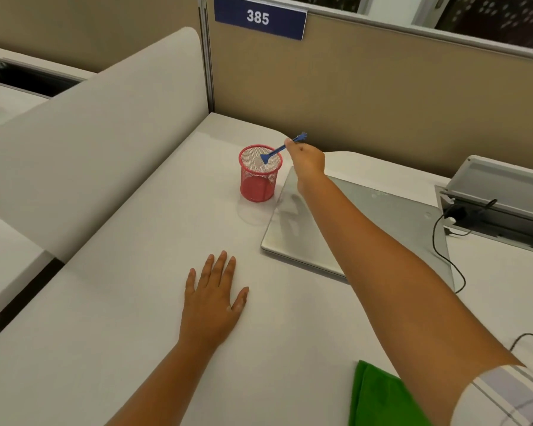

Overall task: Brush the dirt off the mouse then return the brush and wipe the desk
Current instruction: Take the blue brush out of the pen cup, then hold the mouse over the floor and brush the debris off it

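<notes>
- The right hand point(305, 159) is pinching the blue brush point(282, 147), tilting its head over the red cup point(260, 173).
- Dropped crooked, it could be tipping the cup.
- The left hand point(213, 298) is lying spread on the surface point(120, 302), nearer than the cup.

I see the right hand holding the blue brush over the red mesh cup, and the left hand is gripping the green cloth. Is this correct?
One detail is wrong. In the head view the left hand lies flat and open on the desk, apart from the green cloth, which sits untouched near the bottom edge. The rest holds: the right hand holds the blue brush over the red mesh cup.
</notes>
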`<action>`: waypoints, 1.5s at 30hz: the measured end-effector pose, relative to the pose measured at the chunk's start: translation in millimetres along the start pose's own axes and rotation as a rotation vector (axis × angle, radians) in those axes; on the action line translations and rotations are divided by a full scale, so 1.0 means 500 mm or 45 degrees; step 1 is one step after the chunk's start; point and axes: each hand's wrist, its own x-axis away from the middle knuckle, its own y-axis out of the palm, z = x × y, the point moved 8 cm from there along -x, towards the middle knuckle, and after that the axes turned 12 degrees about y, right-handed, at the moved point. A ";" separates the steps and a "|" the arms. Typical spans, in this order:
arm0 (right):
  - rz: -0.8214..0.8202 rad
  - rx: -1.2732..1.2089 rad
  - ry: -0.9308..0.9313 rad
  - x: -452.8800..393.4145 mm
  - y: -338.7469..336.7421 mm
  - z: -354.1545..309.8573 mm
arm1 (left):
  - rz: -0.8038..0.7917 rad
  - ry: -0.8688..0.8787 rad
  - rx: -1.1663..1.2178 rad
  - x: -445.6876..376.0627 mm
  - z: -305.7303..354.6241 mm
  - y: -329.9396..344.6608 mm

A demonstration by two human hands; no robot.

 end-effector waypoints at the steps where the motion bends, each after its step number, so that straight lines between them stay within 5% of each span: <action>1: 0.017 -0.058 0.013 0.010 -0.014 0.004 | 0.002 -0.002 -0.001 0.000 -0.003 0.001; 13: -0.177 -0.594 0.509 0.143 -0.184 0.196 | 0.007 0.018 0.040 -0.006 0.000 -0.007; 22: -0.237 -0.701 0.574 0.236 -0.318 0.327 | -0.276 -0.184 0.124 -0.020 0.080 0.019; 27: -0.264 -0.693 0.592 0.275 -0.375 0.384 | -0.213 0.096 0.234 0.022 0.236 0.041; 38: -0.192 -0.812 0.574 0.343 -0.493 0.461 | -0.019 0.118 0.531 0.115 0.365 0.032; 45: -0.141 -0.803 0.553 0.393 -0.586 0.505 | 0.001 0.233 0.408 0.156 0.437 0.018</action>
